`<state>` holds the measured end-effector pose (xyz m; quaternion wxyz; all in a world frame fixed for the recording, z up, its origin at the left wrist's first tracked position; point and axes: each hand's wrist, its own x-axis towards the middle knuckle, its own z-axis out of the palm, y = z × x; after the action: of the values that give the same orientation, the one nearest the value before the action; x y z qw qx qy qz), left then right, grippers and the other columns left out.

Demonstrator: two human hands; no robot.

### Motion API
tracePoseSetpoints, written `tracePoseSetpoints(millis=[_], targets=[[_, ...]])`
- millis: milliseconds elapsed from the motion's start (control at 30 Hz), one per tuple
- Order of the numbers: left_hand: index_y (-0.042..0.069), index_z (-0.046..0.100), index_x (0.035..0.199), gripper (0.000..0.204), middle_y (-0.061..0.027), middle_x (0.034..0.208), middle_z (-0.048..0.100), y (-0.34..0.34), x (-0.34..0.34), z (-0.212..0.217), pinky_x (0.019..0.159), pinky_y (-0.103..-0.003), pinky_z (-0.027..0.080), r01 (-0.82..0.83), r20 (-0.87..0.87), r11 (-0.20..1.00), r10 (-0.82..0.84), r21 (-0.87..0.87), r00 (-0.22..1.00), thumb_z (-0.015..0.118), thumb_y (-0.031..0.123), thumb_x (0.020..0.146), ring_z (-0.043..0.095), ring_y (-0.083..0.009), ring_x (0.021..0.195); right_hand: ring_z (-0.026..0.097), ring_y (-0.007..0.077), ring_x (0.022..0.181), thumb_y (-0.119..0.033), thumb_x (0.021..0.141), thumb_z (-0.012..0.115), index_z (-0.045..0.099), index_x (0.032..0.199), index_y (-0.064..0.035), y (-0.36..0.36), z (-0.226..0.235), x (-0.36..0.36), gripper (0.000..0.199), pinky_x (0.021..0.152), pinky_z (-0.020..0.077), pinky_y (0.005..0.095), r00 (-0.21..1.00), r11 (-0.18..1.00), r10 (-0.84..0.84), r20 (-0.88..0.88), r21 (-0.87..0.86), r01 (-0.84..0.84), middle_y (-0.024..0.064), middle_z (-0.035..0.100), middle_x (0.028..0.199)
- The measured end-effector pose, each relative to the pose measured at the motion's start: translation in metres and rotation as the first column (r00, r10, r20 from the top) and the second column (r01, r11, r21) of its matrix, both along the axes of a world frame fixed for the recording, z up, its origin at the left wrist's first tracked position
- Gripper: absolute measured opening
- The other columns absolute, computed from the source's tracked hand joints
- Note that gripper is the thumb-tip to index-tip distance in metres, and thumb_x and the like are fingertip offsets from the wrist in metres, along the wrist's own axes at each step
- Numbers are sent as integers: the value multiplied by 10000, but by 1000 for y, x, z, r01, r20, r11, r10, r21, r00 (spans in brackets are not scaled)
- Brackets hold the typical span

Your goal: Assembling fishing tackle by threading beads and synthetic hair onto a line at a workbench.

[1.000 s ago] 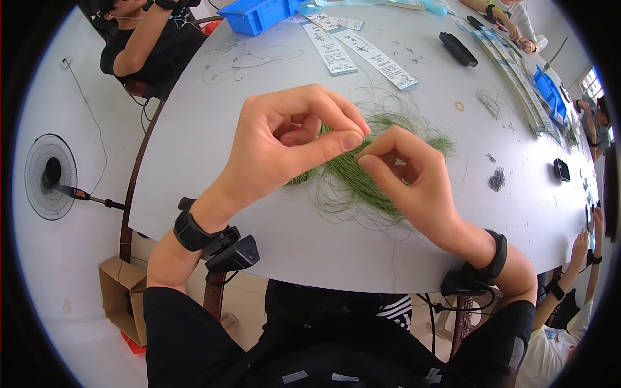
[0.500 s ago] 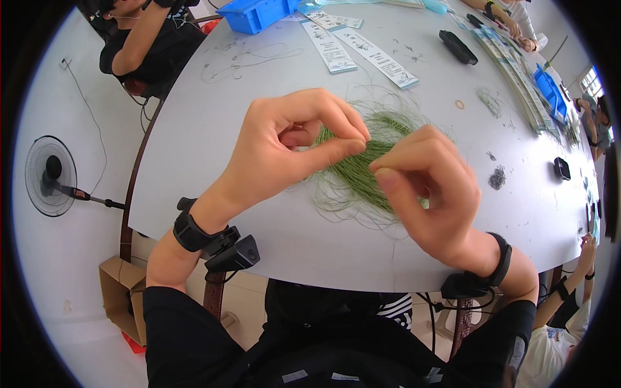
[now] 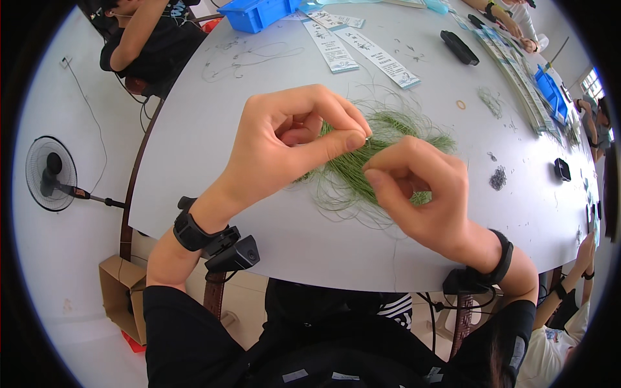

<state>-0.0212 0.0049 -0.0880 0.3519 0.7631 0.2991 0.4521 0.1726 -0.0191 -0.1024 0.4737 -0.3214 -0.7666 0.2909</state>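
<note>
My left hand [image 3: 284, 132] is closed in a pinch, and a tiny shiny bit shows at its thumb and fingertip, too small to name. Just to its right and nearer to me, my right hand [image 3: 427, 191] also pinches thumb against forefinger; whatever it holds is too fine to see. The two pinches are close but apart. Beneath and behind both hands a loose bundle of thin green line [image 3: 356, 165] lies on the white table [image 3: 272, 252], with stray strands curling out. My hands hide part of the bundle.
Printed card strips [image 3: 378, 58] and a blue bin [image 3: 255, 14] are at the far side. On the right are a black tray [image 3: 459, 48], a tan ring [image 3: 460, 104], a small dark pile [image 3: 497, 178] and a small black box [image 3: 562, 169]. Other people sit around the table.
My right hand has shifted slightly left and turned a little. The left hand stays nearly in place; a shiny bit now shows at its fingertips.
</note>
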Motion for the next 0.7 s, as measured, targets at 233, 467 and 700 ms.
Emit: tracePoseSetpoints(millis=[233, 467, 700], targets=[[48, 624, 746, 62, -36, 835, 638, -4, 2, 1, 427, -126, 217, -12, -70, 998, 16, 54, 997, 677, 15, 745, 278, 26, 486, 425, 192, 502, 41, 665, 634, 570, 756, -32, 0, 5, 2, 133, 443, 349, 291, 987, 940, 19, 162, 333, -72, 42, 464, 577], [41, 620, 734, 101, -39, 833, 637, -6, 2, 3, 429, -130, 252, 38, -142, 997, -28, 65, 989, 688, -28, 708, 347, 24, 504, 402, 126, 465, 40, 713, 625, 578, 781, -28, -1, 8, 3, 107, 421, 317, 246, 998, 965, -47, 29, 259, 38, 27, 455, 560], [28, 613, 733, 134, -73, 838, 633, -6, 4, 3, 465, -128, 351, 92, -102, 989, -80, 118, 992, 691, -69, 683, 510, -25, 580, 334, -17, 500, -22, 827, 585, 549, 792, -24, 11, 1, 7, 51, 426, 238, 169, 992, 990, -46, -119, -139, 29, -37, 465, 577]])
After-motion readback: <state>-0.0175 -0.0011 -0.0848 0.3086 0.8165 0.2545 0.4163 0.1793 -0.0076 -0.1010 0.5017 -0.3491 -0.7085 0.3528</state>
